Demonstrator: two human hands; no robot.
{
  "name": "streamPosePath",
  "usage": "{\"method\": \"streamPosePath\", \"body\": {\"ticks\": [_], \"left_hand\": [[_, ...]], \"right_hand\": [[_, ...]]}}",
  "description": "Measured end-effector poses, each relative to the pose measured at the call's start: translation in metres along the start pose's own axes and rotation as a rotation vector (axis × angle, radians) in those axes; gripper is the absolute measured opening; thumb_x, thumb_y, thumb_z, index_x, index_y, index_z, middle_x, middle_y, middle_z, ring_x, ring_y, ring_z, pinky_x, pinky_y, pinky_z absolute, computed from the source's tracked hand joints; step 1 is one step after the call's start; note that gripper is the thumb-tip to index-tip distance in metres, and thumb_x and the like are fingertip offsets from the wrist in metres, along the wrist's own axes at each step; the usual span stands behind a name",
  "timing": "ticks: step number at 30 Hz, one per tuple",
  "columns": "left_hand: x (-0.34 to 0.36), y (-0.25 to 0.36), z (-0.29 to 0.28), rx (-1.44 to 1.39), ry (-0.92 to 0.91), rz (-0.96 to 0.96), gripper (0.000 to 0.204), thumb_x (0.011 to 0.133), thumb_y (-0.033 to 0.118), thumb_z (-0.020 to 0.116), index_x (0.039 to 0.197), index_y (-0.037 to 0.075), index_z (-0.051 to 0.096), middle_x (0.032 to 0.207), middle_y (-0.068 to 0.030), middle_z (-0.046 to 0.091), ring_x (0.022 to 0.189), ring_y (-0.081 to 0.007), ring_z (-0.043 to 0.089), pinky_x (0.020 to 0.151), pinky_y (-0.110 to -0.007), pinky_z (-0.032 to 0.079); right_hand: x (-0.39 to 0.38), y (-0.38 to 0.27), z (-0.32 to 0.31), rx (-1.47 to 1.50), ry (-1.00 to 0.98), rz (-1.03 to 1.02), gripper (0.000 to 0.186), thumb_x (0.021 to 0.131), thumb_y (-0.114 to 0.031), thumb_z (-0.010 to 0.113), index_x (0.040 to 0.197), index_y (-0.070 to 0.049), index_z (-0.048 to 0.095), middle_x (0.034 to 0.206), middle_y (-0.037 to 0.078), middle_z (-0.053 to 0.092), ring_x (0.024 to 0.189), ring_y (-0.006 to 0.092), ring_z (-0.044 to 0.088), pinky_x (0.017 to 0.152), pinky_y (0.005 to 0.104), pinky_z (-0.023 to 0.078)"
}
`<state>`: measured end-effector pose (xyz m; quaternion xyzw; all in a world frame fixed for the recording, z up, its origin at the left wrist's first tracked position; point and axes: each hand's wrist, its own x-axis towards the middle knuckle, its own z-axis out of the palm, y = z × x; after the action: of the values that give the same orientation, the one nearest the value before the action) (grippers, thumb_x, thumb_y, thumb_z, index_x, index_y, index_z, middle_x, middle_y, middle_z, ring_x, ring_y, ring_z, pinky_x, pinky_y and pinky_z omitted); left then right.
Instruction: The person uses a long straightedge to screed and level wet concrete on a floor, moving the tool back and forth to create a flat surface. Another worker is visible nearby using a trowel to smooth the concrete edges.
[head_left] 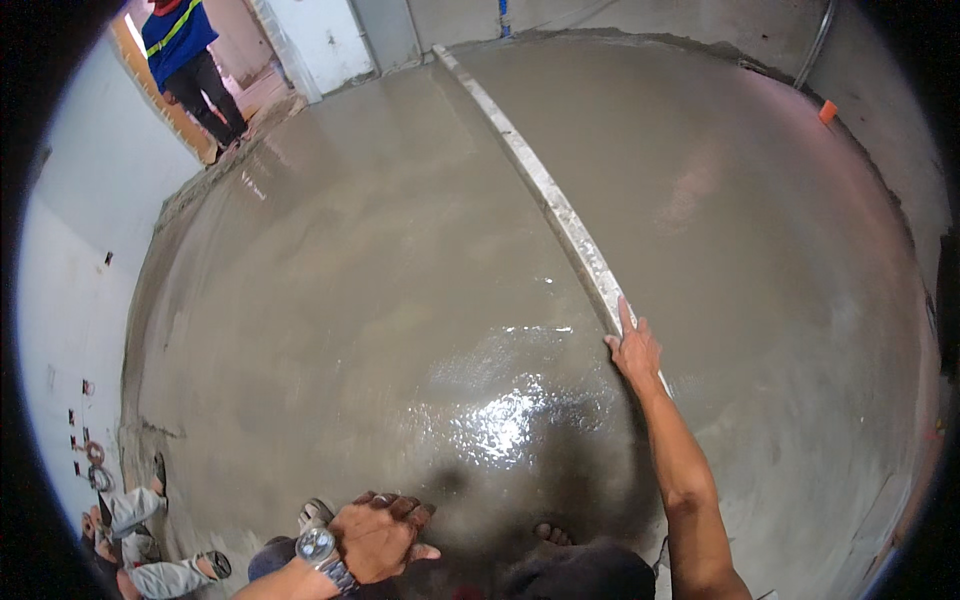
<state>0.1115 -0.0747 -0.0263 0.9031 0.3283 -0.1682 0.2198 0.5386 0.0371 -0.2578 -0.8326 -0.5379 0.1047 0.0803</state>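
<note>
A long, pale, straight bar [540,180] spattered with grey lies across the wet grey screed [330,280], running from the back wall toward me. My right hand [635,350] grips its near end, the index finger along the top. My left hand [385,530], with a metal watch on the wrist, is low at bottom centre, away from the bar, fingers apart and loosely bent, holding nothing that I can see. My bare toes [550,533] show below, near the shiny wet patch.
A person in blue [182,45] stands in the back-left doorway. Other people's legs and feet [140,510] are at lower left, beside a white wall [70,280] with wires. An orange pipe stub [827,112] stands by the right wall, near a thin upright pipe [815,45].
</note>
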Motion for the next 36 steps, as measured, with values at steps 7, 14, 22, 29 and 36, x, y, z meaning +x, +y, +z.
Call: {"method": "streamPosePath", "body": {"ticks": [7, 14, 22, 29, 36], "left_hand": [[-0.002, -0.011, -0.016, -0.147, -0.076, -0.065, 0.057, 0.088, 0.051, 0.057, 0.122, 0.005, 0.058, 0.101, -0.0141, 0.067, 0.091, -0.0340, 0.066, 0.077, -0.040, 0.055], [0.014, -0.011, -0.011, -0.245, -0.130, -0.024, 0.060, 0.089, 0.052, 0.055, 0.124, 0.004, 0.056, 0.102, -0.0155, 0.066, 0.090, -0.0342, 0.066, 0.076, -0.042, 0.055], [0.011, -0.023, -0.026, -0.287, -0.122, 0.003, 0.066, 0.086, 0.058, 0.057, 0.128, 0.008, 0.056, 0.110, -0.0171, 0.065, 0.094, -0.0365, 0.065, 0.076, -0.044, 0.054], [0.002, -0.036, -0.033, -0.300, -0.087, -0.017, 0.058, 0.086, 0.050, 0.061, 0.122, 0.004, 0.059, 0.102, -0.0171, 0.066, 0.088, -0.0347, 0.066, 0.075, -0.041, 0.054], [0.017, -0.019, -0.037, -0.288, -0.042, 0.065, 0.061, 0.085, 0.051, 0.061, 0.123, 0.004, 0.058, 0.098, -0.0141, 0.068, 0.083, -0.0331, 0.067, 0.070, -0.041, 0.054]], "right_hand": [[-0.004, -0.009, -0.003, -0.045, -0.027, -0.023, 0.089, 0.086, -0.026, 0.066, 0.153, -0.030, 0.009, 0.117, 0.025, 0.053, 0.101, 0.0414, 0.060, 0.082, 0.0511, 0.052], [-0.001, -0.008, 0.003, -0.082, 0.006, -0.079, 0.089, 0.084, -0.025, 0.066, 0.153, -0.029, 0.011, 0.108, 0.024, 0.055, 0.095, 0.0412, 0.061, 0.077, 0.0512, 0.052], [0.005, -0.033, -0.005, -0.046, 0.004, -0.024, 0.088, 0.085, -0.025, 0.067, 0.153, -0.030, 0.012, 0.108, 0.022, 0.054, 0.093, 0.0388, 0.062, 0.077, 0.0517, 0.052], [-0.017, -0.013, -0.008, -0.142, -0.034, -0.038, 0.086, 0.085, -0.026, 0.065, 0.153, -0.030, 0.013, 0.103, 0.020, 0.054, 0.089, 0.0363, 0.062, 0.072, 0.0477, 0.053], [0.004, -0.020, 0.006, -0.117, 0.079, -0.103, 0.086, 0.085, -0.025, 0.066, 0.153, -0.029, 0.015, 0.100, 0.019, 0.053, 0.085, 0.0360, 0.062, 0.070, 0.0489, 0.053]]}}
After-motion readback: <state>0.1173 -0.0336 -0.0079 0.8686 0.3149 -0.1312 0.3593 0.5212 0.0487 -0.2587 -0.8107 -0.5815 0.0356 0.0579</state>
